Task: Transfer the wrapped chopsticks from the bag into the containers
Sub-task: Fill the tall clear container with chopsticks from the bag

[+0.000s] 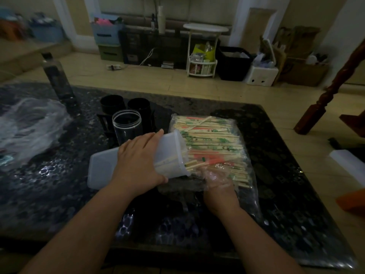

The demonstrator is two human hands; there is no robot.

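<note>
A clear plastic bag (215,123) full of wrapped chopsticks (213,141) lies on the dark table, right of centre. My left hand (138,161) grips a translucent white container (169,155) tipped on its side, its mouth against the bag. A few chopsticks (195,165) reach into the container's mouth. My right hand (219,186) is inside the bag under the clear film, its fingers on those chopsticks; the grip itself is blurred by the plastic. A clear round jar (127,125) stands open behind the container.
Two black cups (112,103) (139,107) stand behind the jar. A tall dark bottle (57,80) rises at the back left, with crumpled clear plastic (29,123) on the left of the table. A white lid or box (102,169) lies under my left wrist. The table's front edge (177,252) is near me.
</note>
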